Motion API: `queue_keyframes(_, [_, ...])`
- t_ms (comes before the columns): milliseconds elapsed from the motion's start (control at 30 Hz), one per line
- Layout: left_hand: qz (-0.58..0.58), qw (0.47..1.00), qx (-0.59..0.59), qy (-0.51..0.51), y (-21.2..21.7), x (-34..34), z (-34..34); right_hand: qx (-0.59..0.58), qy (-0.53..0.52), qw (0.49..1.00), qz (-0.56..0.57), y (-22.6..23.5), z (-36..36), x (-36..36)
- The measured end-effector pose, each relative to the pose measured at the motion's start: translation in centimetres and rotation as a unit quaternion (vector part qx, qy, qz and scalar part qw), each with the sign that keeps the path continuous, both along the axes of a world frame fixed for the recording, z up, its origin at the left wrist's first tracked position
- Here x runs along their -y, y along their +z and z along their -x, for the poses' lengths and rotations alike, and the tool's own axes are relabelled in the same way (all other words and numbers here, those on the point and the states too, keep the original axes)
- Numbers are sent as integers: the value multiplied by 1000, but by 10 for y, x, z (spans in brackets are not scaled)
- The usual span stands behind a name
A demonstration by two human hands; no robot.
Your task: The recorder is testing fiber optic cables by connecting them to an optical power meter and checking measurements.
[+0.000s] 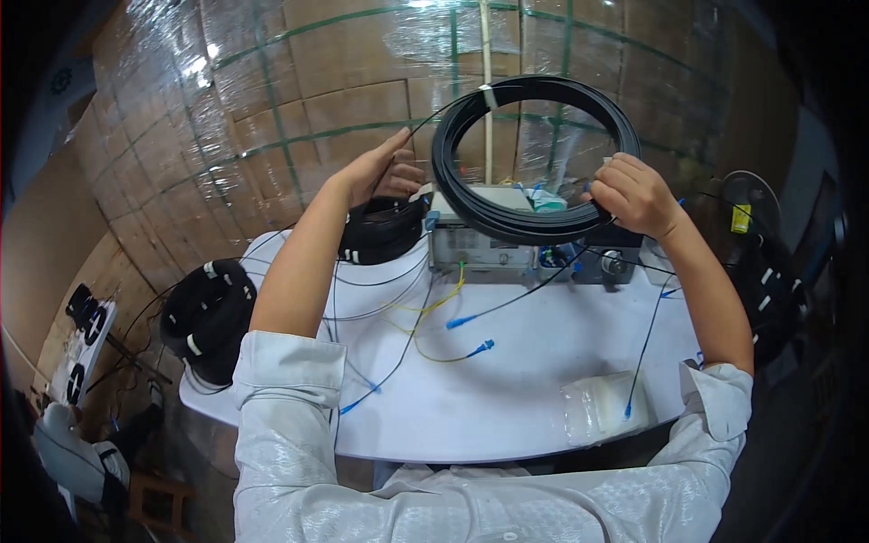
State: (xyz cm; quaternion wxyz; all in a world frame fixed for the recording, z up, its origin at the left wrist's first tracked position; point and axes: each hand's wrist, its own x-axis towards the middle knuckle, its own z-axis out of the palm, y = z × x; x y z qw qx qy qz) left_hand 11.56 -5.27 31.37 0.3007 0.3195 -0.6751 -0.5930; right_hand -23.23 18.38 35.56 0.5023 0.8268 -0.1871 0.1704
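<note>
Both hands — left, right — grip one black cable coil.

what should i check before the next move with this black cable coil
1. Right hand grips the coil at its lower right: ok.
2. Left hand on the coil: not ok, it is open beside the left edge, pinching a thin strand.
3. Coil held clear of the table: ok.
4. White tie at the coil's top in place: ok.
5. Loose end free of the blue-tipped cables: cannot tell.
</note>
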Motion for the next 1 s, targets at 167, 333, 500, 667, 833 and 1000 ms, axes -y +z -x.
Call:
queue_keyframes(167, [-6,992,-125,-28,-42,-31,65,-7,6,1000,-21,-20,19,33])
queue_keyframes(333, [-100,980,-152,82,-79,7,88,67,-36,995,-71,-43,46,94])
queue_keyframes(500, [-120,970,-145,153,-95,36,107,186,-168,966,-62,-82,69,147])
queue_keyframes(667, [-80,983,-14,166,-91,82,98,215,-238,934,-158,-119,72,192])
queue_keyframes(833, [-45,982,49,178,-118,149,99,224,-289,901,-233,-153,73,234])
queue_keyframes(1000, [78,960,185,193,-146,183,100,233,-320,880,-262,-175,81,262])
